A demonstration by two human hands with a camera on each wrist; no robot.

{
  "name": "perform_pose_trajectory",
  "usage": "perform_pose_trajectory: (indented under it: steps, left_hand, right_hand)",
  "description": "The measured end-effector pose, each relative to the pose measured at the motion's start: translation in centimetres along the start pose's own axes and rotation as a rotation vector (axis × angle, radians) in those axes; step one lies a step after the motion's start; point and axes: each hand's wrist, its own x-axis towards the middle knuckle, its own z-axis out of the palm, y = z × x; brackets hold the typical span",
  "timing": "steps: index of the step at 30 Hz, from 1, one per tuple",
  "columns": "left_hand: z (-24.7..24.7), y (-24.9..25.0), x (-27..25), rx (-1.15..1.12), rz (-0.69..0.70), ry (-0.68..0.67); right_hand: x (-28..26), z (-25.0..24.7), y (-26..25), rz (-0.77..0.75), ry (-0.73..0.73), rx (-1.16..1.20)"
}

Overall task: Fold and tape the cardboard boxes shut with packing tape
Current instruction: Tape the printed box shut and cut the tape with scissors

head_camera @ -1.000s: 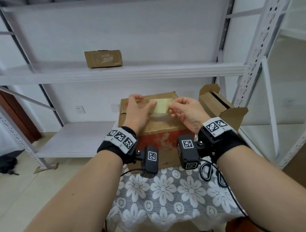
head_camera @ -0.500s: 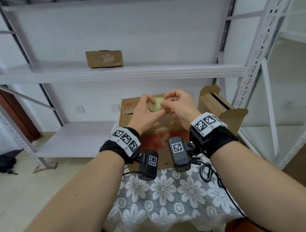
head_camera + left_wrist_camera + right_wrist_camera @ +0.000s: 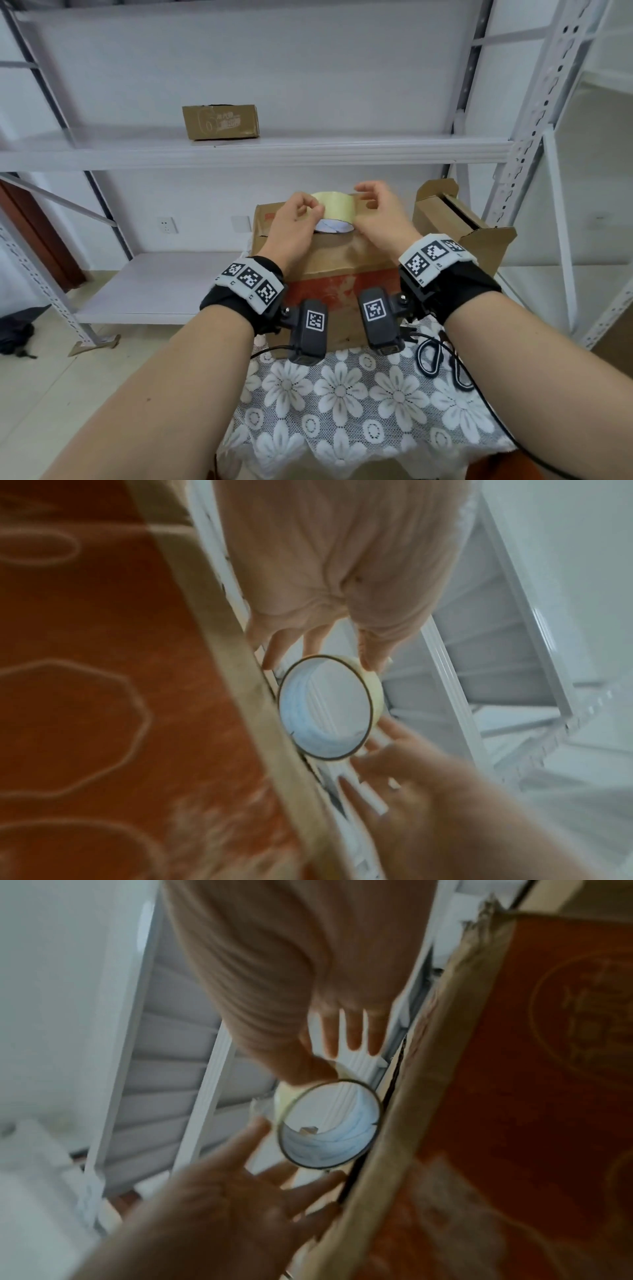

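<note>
The left hand (image 3: 297, 222) grasps the roll of packing tape (image 3: 334, 214), thumb and fingers pinching its rim, and holds it just above the far part of the big cardboard box (image 3: 339, 274). The right hand (image 3: 380, 219) is at the roll's right side with fingers spread and relaxed; its thumb seems to touch the yellowish tape face, but the grip is released, closing on nothing. In the right wrist view a small scrap shows inside the roll's core (image 3: 329, 1123); whether a free tape end is lifted cannot be told. The big box stands on the tabletop's flowered lace cloth (image 3: 342, 411), its top flaps folded down. To its right a smaller box (image 3: 455, 226) is open, flaps up. A cable (image 3: 431, 356) lies on the cloth near the right wrist, and a third box (image 3: 221, 121) sits on the far shelf (image 3: 308, 150). The likely trouble: with only a rim pinch, the roll could twist or slip as tape is pulled, so the strip lands crooked or sticks to itself, and the unpressed flaps could spring up under it.
</note>
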Motion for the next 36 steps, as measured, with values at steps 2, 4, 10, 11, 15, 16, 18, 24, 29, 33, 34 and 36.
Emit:
perform_pose_trajectory:
  steps: [2, 4, 10, 11, 15, 16, 18, 24, 29, 33, 34, 36]
  left_hand:
    - [-0.5, 0.3, 0.4, -0.063, -0.036, 0.009]
    - [-1.2, 0.6, 0.8, -0.124, -0.073, 0.033]
    - [-2.6, 1.1, 0.8, -0.405, -0.216, 0.034]
    - [-2.9, 1.1, 0.9, -0.434, -0.231, 0.023]
    - [-3.6, 1.0, 1.2, -0.458, -0.240, 0.042]
    - [-3.6, 0.8, 1.4, -0.405, -0.230, 0.068]
    - [-3.4, 0.5, 1.7, -0.238, -0.212, 0.113]
    - [-3.5, -0.6, 1.7, -0.176, -0.282, 0.199]
    - [-4.1, -1.2, 1.9, -0.215, -0.306, 0.209]
    - [-4.9, -1.4, 2.0, -0.289, -0.325, 0.218]
    - [-5.0, -1.4, 2.1, -0.308, -0.327, 0.224]
    - [-5.3, -1.5, 2.1, -0.354, -0.340, 0.249]
  right_hand:
    - [0.3, 0.7, 0.6, -0.032, -0.174, -0.212]
    - [0.7, 1.4, 0.6, -0.061, -0.242, -0.262]
    - [2.7, 2.8, -1.2, 0.030, -0.213, -0.340]
    - [3.0, 3.0, -1.5, 0.044, -0.186, -0.344]
    - [4.2, 2.7, -1.9, 0.136, -0.069, -0.496]
    - [4.2, 2.5, -1.8, 0.159, -0.066, -0.549]
    - [4.5, 2.3, -1.2, 0.236, -0.089, -0.593]
    - [4.6, 3.1, -0.1, 0.247, -0.195, -0.627]
    - [4.7, 4.2, -1.0, 0.243, -0.222, -0.763]
    - [4.2, 4.9, -2.5, 0.232, -0.255, -0.895]
    - [4.2, 5.1, -2.7, 0.211, -0.284, -0.867]
    - [4.4, 5.7, -3.1, 0.218, -0.332, -0.756]
